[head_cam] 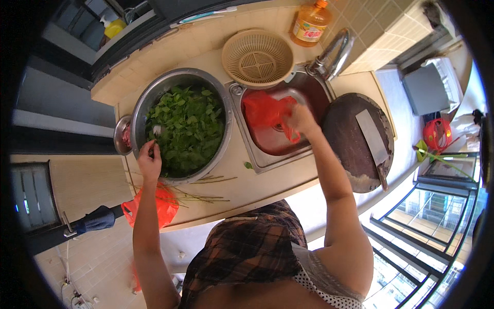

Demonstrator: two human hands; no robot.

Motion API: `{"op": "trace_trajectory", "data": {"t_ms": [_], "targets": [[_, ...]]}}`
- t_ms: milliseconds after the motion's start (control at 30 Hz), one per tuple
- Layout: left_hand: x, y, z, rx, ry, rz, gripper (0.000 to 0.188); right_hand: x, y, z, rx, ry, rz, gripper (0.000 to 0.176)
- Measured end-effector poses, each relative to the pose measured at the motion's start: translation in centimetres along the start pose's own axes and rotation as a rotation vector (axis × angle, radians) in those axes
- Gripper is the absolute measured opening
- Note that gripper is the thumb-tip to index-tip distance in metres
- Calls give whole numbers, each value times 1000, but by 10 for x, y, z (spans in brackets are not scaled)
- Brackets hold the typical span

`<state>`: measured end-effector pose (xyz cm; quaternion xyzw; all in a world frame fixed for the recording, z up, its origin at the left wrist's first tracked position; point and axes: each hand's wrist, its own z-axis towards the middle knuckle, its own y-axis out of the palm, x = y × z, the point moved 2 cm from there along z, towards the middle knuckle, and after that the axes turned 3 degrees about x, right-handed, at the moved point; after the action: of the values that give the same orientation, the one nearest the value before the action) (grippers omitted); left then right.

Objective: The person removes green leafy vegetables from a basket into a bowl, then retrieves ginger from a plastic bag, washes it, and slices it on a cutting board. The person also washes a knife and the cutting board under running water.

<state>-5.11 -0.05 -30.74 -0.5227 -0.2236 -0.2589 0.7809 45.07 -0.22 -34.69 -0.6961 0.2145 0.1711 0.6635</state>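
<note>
A large metal basin point(230, 123) on the countertop holds many leafy greens point(187, 127), seemingly in water. Over the basin's near left rim is my left hand point(149, 160), fingertips close together. Something small and dark shows by those fingers, but whether it is held is unclear. My right hand point(303, 119), blurred, grips a red plastic bag point(264, 110) in the stainless steel sink point(266, 146). Bare stems point(200, 197) lie on the counter before the basin, beside a second red plastic bag point(168, 210) partly behind my left forearm.
A plastic colander point(257, 58) overlaps the sink's back edge, near the faucet point(332, 58) and a bottle of orange liquid point(310, 25). Right of the sink, a cleaver point(371, 135) rests on a round chopping board point(343, 135). A small metal bowl point(120, 133) with reddish contents sits left of the basin.
</note>
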Motion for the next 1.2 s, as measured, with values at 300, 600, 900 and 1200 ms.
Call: {"op": "trace_trajectory", "data": {"t_ms": [300, 600, 900, 1200], "targets": [[42, -9, 4, 156, 153, -182, 19, -69, -162, -23, 195, -79, 287, 21], [202, 96, -114, -629, 214, -256, 25, -59, -180, -35, 210, -95, 350, 20], [177, 124, -141, -552, 255, -164, 15, -45, -166, -50, 136, -151, 341, 16], [121, 13, -15, -412, 125, 537, 48, -48, -149, -57, 82, -161, 366, 14]]}}
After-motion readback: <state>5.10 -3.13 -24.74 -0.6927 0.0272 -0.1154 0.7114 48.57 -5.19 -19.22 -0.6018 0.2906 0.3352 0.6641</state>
